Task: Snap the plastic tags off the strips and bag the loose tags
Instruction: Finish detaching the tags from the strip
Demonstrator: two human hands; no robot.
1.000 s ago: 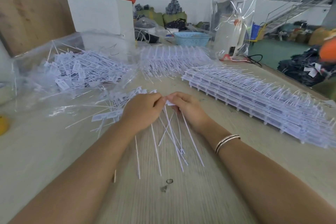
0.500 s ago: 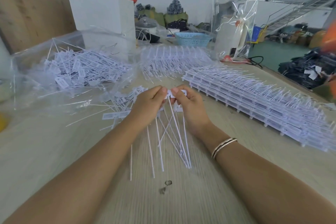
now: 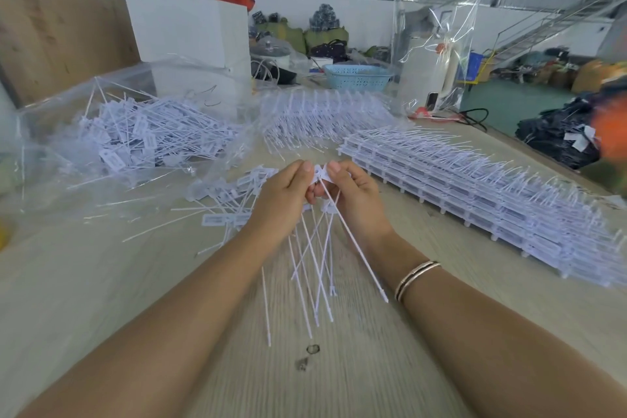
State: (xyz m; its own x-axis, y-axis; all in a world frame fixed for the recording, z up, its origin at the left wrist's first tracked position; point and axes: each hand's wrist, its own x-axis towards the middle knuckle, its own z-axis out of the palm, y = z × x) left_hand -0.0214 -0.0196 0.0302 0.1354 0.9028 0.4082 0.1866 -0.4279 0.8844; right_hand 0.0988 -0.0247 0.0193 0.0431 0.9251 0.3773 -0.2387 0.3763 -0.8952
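Observation:
My left hand [image 3: 283,197] and my right hand [image 3: 356,195] meet above the table's middle, and both pinch the head end of one white tag strip [image 3: 320,173]. Its thin tails [image 3: 317,268] hang down towards me, fanned out and crossing. Several loose tags [image 3: 234,200] lie on the table just left of my hands. A clear plastic bag [image 3: 112,132] at the left holds a heap of loose tags. A long stack of whole strips [image 3: 481,193] runs along the right.
Another batch of strips in clear plastic [image 3: 319,119] lies behind my hands. A white box [image 3: 190,34], a blue basket [image 3: 356,76] and an upright clear bag [image 3: 437,44] stand at the back. The wooden table [image 3: 339,377] drops off at the right.
Both hands have lifted the strip up and away from me, off the table. The tails, spread flat before, now hang down below my hands.

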